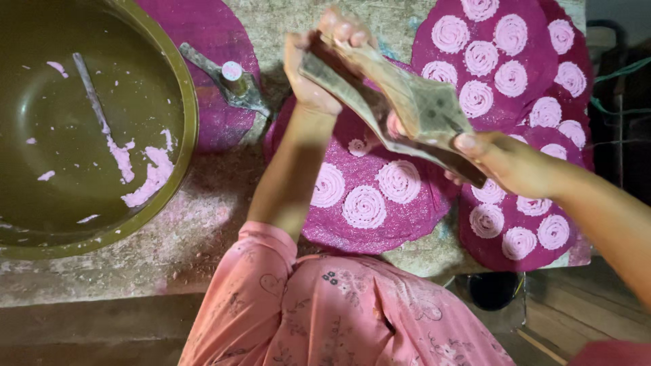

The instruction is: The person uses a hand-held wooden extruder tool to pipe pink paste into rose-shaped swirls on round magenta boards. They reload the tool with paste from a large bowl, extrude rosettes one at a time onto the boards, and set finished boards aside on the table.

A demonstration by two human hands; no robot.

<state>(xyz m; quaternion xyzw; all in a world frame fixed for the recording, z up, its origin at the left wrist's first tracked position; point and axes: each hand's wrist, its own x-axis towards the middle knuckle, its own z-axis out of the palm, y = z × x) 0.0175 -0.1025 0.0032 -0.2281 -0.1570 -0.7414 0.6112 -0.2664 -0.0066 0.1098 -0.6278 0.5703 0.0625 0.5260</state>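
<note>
The person holds a wooden press up over the table with both hands. The left hand has its grip wrapped around the upper left end of the press, fingers curled over the top edge. The right hand has its grip pinched on the lower right end, with the thumb lying on top. The press hangs tilted, its high end at the left hand and its low end at the right, above a round purple mat. That mat carries a few pink dough spirals, apart from one another. Farther right lie two more purple mats, overlapping and filled with rows of the same pink coils. To the left stands a large olive-green basin with smears of pink dough and a thin stick inside it. Between the basin and the press a metal piece with a round pink-tipped end rests on another purple mat. The person wears a pink flowered garment.
</note>
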